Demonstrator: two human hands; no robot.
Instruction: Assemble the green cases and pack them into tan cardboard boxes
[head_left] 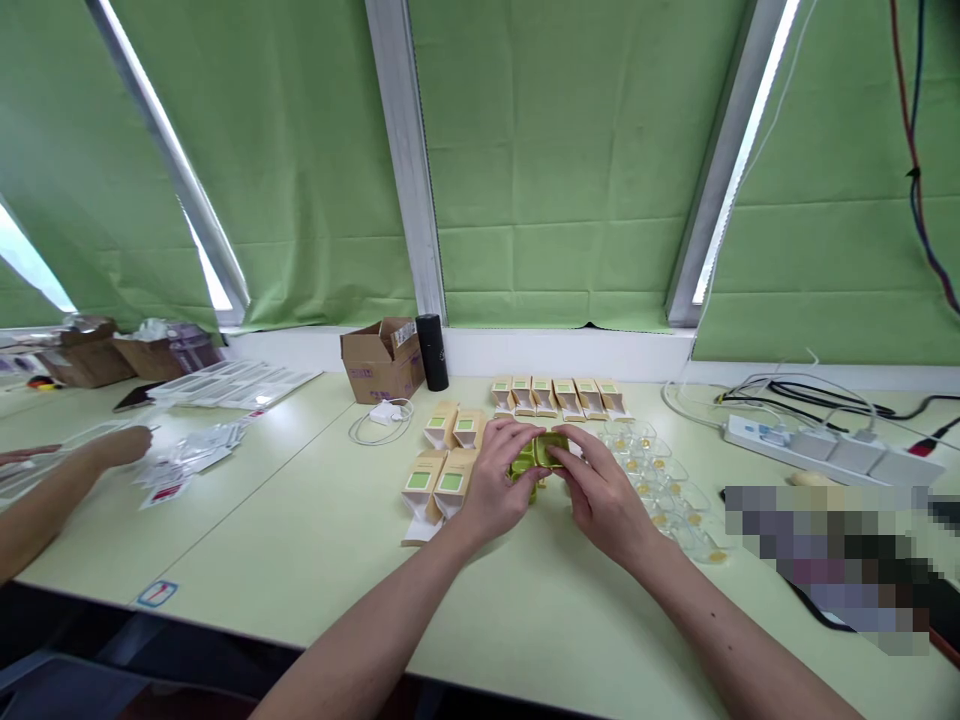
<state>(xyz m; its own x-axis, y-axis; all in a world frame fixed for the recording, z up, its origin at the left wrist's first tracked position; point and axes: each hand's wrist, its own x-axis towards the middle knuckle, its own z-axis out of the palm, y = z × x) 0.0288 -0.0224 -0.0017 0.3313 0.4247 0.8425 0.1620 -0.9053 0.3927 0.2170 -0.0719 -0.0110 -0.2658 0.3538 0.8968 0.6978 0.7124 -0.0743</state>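
In the middle of the head view, both hands are closed around small olive-green, shiny square pieces (552, 450), held just above the table. My left hand (499, 480) grips them from the left, and my right hand (604, 490) pinches the square one by its right side. The fingers partly cover the pieces, so I cannot tell whether they are joined. Left of my left hand stand several small kraft cartons (418, 482) with green labels and white open flaps. To the right of my right hand are rows of clear plastic cups (664, 480) with yellowish spots at their bottoms.
Behind the hands runs a row of more small cartons (555, 397). A cardboard box (382, 362) and a black cylinder (432, 352) stand at the back. Rightward lie a power strip (825, 447) and cables. A co-worker's hand (120, 447) is at far left, beside small packets (191, 455).
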